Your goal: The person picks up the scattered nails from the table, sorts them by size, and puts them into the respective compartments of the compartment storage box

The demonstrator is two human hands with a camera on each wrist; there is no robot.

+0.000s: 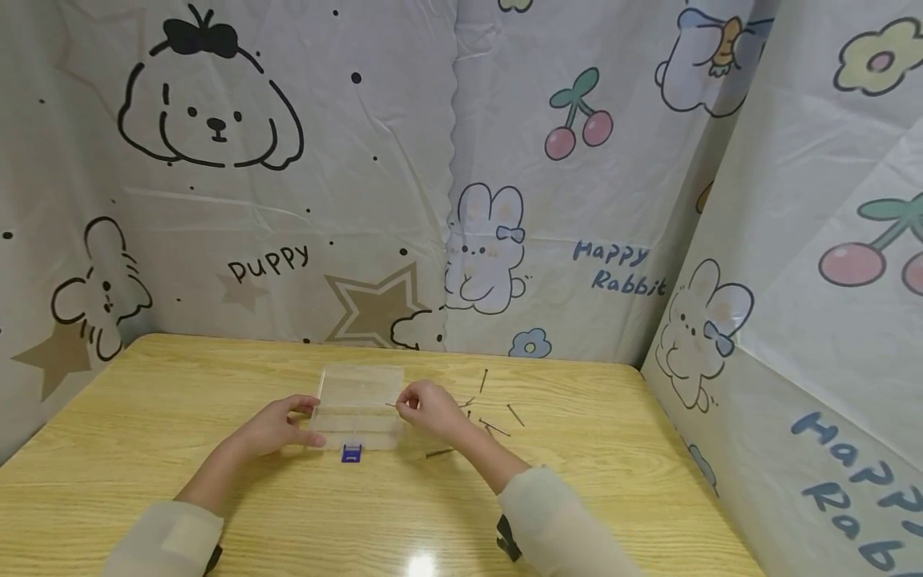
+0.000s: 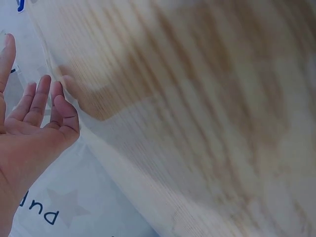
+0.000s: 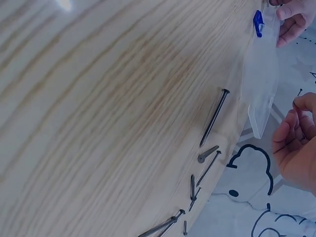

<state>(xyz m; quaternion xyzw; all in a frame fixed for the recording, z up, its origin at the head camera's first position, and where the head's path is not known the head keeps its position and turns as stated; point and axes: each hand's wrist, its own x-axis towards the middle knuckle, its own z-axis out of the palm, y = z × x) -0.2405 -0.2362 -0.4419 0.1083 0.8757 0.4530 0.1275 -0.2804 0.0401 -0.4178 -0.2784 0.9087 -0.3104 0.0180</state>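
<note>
A clear plastic compartment box (image 1: 360,441) lies on the table with its lid (image 1: 362,386) raised at the back and a blue latch (image 1: 351,453) at the front. My left hand (image 1: 277,425) is at its left side, thumb by the front corner and fingertips near the lid's edge. The left wrist view shows that hand (image 2: 37,133) with several fingers extended. My right hand (image 1: 430,409) pinches a thin nail (image 1: 391,405) over the box's right side. In the right wrist view, the nail's head (image 3: 300,91) shows above the right hand's fingertips (image 3: 297,104).
Several loose nails (image 1: 493,427) lie scattered on the wooden table (image 1: 288,513), right of the box; one (image 1: 438,454) lies nearer me. A printed cloth (image 1: 375,208) hangs behind the table, and another stretch (image 1: 786,353) flanks its right side.
</note>
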